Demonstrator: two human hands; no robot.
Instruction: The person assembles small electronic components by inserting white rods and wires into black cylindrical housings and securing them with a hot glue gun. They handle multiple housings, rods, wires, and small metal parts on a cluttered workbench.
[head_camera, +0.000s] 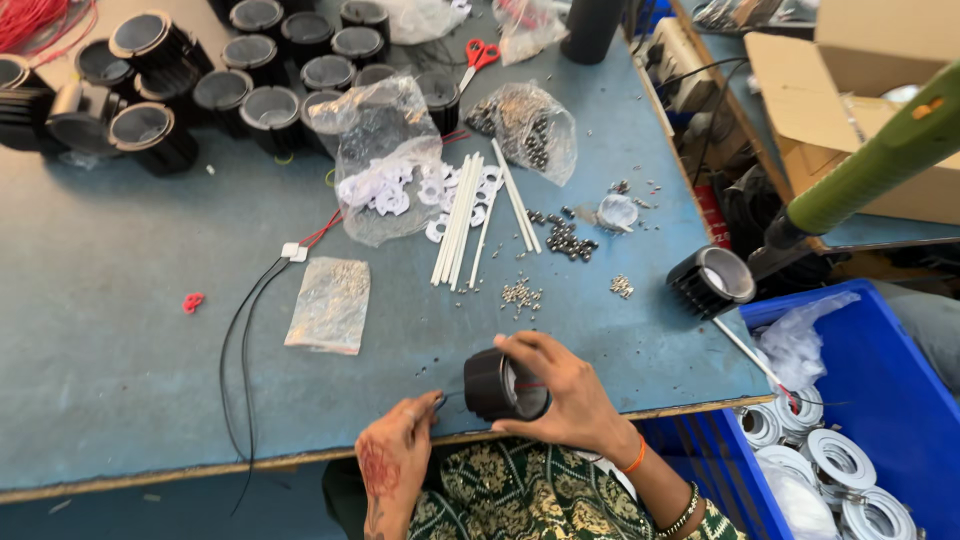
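Note:
My right hand (565, 390) grips a black round lamp housing (493, 385) near the table's front edge, its open side turned to the right. My left hand (395, 455) sits just left of it and pinches a thin black wire (243, 330) that runs from the housing. That wire loops left across the blue table (120, 330) up to a small white connector (294, 252) with red leads.
Many black housings (240, 100) crowd the far left. Clear bags of white rings (385, 170) and screws (525, 125), white sticks (462, 220), loose screws (565, 240) and red scissors (478, 58) lie mid-table. One housing (712, 282) sits at the right edge beside a green tool (875, 160). A blue bin (880, 400) holds white rings.

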